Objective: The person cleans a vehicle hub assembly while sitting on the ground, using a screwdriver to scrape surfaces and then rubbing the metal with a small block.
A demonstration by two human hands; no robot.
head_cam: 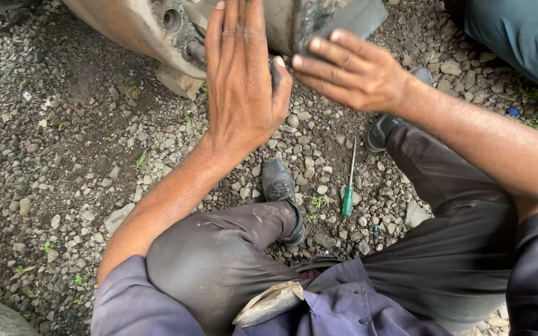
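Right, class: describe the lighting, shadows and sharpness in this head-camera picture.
Head view: soft, even daylight with no glare; only faint shadow under the rusty metal part and the left hand. The gravel, green-handled screwdriver and black shoe are sharp. The right hand shows slight softness at the fingertips. Wide-angle stretch shows at the edges.

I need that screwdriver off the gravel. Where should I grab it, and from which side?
Probably by the green handle of the screwdriver, coming down from above: it lies flat between the shoes, handle end nearest the person, thin shaft pointing away.
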